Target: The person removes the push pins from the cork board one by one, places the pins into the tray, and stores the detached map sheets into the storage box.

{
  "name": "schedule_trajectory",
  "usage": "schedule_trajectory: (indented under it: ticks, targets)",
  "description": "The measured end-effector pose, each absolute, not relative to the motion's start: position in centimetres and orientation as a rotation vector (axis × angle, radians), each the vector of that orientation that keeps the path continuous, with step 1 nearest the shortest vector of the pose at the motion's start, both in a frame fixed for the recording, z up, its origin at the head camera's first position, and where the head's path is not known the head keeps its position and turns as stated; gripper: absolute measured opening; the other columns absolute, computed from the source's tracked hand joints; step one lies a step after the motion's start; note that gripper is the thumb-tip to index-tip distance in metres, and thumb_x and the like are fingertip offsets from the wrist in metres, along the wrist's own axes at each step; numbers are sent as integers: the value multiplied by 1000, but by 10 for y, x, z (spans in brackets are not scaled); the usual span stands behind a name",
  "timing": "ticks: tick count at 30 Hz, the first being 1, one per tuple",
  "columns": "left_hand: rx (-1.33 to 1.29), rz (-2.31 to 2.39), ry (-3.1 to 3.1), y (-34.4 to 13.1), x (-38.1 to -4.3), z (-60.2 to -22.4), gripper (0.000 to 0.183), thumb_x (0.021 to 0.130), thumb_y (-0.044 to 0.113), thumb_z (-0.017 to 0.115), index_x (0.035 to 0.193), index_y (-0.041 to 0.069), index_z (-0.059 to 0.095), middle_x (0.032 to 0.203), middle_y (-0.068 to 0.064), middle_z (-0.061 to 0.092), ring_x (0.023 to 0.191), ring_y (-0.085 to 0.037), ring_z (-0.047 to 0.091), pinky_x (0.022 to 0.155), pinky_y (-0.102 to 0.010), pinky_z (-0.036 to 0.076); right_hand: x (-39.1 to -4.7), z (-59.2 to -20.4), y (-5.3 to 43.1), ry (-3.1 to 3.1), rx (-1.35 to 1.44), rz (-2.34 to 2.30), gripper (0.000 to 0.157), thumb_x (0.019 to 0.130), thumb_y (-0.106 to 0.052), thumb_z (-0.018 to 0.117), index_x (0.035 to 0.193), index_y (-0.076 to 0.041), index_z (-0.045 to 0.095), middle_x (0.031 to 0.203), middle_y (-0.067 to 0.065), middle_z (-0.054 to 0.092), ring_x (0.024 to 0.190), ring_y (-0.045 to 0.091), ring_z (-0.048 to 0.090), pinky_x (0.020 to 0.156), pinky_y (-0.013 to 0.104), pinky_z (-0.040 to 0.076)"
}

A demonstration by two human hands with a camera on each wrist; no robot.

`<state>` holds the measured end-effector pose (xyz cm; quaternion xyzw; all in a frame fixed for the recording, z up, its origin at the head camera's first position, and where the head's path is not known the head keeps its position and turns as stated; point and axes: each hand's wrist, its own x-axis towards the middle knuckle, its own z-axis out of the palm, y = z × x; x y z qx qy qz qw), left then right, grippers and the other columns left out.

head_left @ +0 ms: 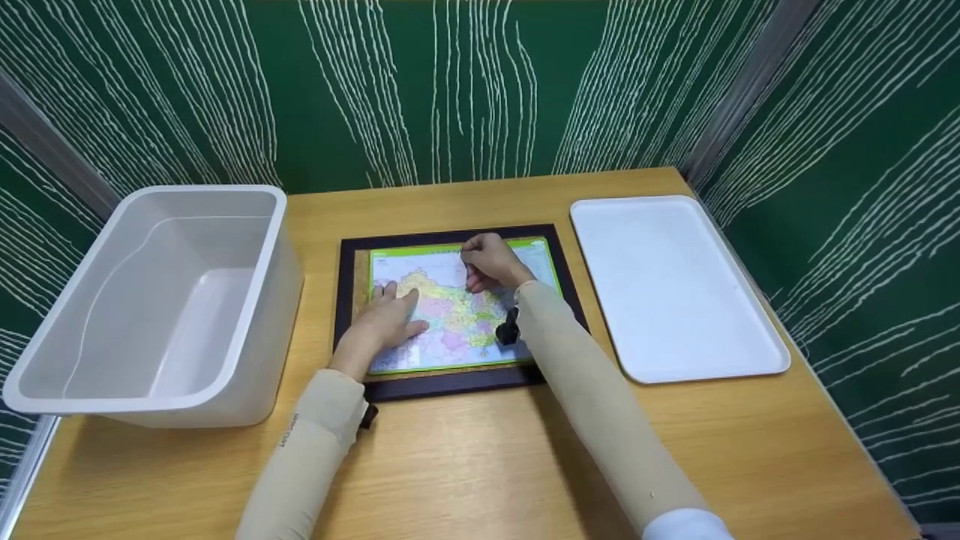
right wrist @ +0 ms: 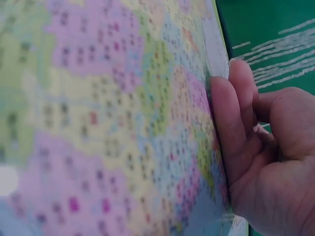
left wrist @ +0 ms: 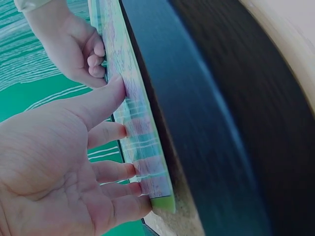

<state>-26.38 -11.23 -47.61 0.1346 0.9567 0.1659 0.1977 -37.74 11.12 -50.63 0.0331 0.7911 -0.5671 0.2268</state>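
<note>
A colourful map sheet [head_left: 450, 341] with a bright green border lies on a cork board [head_left: 361, 281] in a dark frame [head_left: 450, 385]. Toward the left part of the map, my left hand [head_left: 386, 319] rests with spread fingers; its fingertips [left wrist: 129, 169] touch the sheet near its edge in the left wrist view. My right hand [head_left: 491, 262] is over the upper middle of the map, fingers curled and thumb and index tip together. Its lower fingers [right wrist: 227, 105] lie against the printed surface in the right wrist view. I cannot tell whether its fingertips pinch something small.
A deep whitish plastic bin [head_left: 259, 330] stands left of the frame. To the right lies a flat white tray [head_left: 675, 289]. Green panels [head_left: 495, 97] with white streaks rise behind the wooden table [head_left: 465, 465] and along its sides.
</note>
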Motion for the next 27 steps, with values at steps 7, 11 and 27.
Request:
schedule_trajectory:
  ticks: [7,11,27]
  targets:
    - [363,469,2674,-115,-266,-475,68,105,43,54,161,11,30,165,-29,9,151,-49,2,118,-63,16,-382,-505,111,2127,137,-1586,21,104,-17,57,122,-7,58,72,6,60,51,16,63,52,34,59]
    - [367,483,2682,-115,-266,-477,68,105,42,54,160,10,30,165,-29,10,151,-49,3,118,-63,15,-381,-506,113,2108,113,-1641,21,103,-16,58,123,-7,58,73,7,60,50,16,62,52,34,59]
    - [392,524,2699,-116,-261,-483,68,105,40,56,160,9,31,165,-30,11,151,-50,4,118,-63,16,-378,-508,116,2014,153,-1716,23,102,-9,54,124,-8,61,69,6,58,46,16,58,49,33,57]
